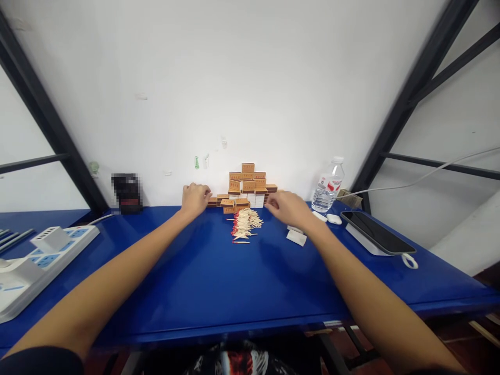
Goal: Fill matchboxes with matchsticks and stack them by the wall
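A stepped stack of orange-brown matchboxes (247, 176) leans close to the white wall, with some white box sides showing low down. In front of it lies a heap of red-tipped matches (244, 225), with a few lying loose at its edge. My left hand (195, 199) is at the stack's left end, its fingers curled inward beside the low boxes. At the right end, my right hand (288, 207) has thumb and fingers drawn together next to the boxes. Whatever either hand may hold is too small or hidden to make out.
White paper pieces (297, 237) lie below my right wrist. To the right are a water bottle (328, 185), a white earphone case (334, 219) and a phone (377, 232) on a white block. A power strip (50, 258) and a black object (128, 194) stand left on the blue table (226, 291).
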The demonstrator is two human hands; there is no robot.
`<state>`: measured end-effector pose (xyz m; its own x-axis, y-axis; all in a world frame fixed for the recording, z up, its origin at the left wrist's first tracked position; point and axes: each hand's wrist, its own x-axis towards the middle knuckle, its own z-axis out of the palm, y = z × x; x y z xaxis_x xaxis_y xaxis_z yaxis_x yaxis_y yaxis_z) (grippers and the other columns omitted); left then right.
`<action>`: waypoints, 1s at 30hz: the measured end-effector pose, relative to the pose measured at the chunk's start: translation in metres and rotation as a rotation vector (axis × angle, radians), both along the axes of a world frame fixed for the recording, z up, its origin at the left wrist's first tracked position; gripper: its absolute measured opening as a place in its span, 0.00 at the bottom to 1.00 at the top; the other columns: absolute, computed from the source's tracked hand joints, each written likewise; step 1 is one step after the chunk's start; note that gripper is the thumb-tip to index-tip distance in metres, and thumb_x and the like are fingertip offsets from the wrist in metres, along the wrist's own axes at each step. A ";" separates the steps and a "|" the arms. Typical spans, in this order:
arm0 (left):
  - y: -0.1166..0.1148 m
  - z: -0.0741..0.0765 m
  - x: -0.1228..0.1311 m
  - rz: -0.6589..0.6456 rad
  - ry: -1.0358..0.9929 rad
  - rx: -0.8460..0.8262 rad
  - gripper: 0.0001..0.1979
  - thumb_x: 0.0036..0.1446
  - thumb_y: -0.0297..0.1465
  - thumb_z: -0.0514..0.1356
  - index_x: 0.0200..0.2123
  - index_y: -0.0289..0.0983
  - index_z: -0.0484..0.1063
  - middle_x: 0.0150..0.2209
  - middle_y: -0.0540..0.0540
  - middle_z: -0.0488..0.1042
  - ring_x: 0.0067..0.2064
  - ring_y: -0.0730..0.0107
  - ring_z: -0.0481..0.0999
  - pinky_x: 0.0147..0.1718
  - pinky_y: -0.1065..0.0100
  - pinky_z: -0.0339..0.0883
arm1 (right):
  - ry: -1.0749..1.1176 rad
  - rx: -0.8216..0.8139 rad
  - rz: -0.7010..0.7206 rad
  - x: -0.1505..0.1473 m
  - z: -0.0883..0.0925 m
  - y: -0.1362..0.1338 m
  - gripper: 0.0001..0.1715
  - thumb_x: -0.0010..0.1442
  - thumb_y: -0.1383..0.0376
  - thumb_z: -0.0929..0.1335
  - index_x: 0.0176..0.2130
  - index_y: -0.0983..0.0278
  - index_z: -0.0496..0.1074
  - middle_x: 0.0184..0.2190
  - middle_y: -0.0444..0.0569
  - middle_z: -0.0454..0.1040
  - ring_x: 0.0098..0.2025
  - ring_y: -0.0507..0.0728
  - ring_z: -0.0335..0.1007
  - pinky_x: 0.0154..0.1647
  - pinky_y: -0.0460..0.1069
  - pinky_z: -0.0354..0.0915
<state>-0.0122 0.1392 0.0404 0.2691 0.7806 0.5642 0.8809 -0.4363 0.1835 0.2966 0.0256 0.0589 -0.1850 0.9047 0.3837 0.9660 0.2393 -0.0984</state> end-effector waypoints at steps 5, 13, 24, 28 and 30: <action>-0.051 0.014 -0.031 -0.013 0.006 -0.036 0.09 0.63 0.37 0.64 0.35 0.39 0.81 0.37 0.43 0.83 0.40 0.56 0.79 0.42 0.59 0.66 | -0.081 -0.260 -0.243 0.059 0.014 0.004 0.12 0.61 0.57 0.73 0.32 0.63 0.76 0.32 0.54 0.79 0.35 0.60 0.74 0.31 0.50 0.59; -0.096 -0.009 -0.046 -0.387 0.062 -0.253 0.13 0.66 0.41 0.61 0.40 0.39 0.82 0.38 0.45 0.84 0.37 0.64 0.81 0.39 0.66 0.70 | 0.010 -0.539 -0.107 0.073 0.008 0.009 0.13 0.54 0.59 0.76 0.25 0.63 0.73 0.26 0.48 0.76 0.29 0.56 0.70 0.28 0.50 0.58; -0.127 -0.016 -0.023 -0.515 0.029 -0.273 0.26 0.58 0.52 0.68 0.51 0.39 0.80 0.38 0.46 0.81 0.36 0.65 0.79 0.37 0.66 0.70 | 0.267 -0.401 0.648 -0.051 -0.012 -0.037 0.09 0.62 0.62 0.72 0.34 0.65 0.80 0.30 0.47 0.78 0.30 0.52 0.70 0.31 0.46 0.61; -0.135 -0.019 -0.014 -0.608 0.060 -0.353 0.27 0.53 0.53 0.71 0.47 0.40 0.81 0.35 0.47 0.78 0.34 0.67 0.74 0.33 0.67 0.66 | 0.214 -0.441 0.716 -0.076 -0.029 -0.044 0.10 0.63 0.60 0.74 0.34 0.64 0.80 0.27 0.44 0.75 0.28 0.51 0.67 0.30 0.46 0.57; -0.135 -0.023 -0.012 -0.622 0.055 -0.375 0.27 0.51 0.54 0.72 0.45 0.40 0.82 0.35 0.48 0.76 0.32 0.68 0.72 0.31 0.67 0.64 | 0.280 -0.394 0.675 -0.072 -0.030 -0.038 0.12 0.66 0.58 0.73 0.35 0.64 0.79 0.26 0.42 0.73 0.27 0.51 0.65 0.29 0.46 0.56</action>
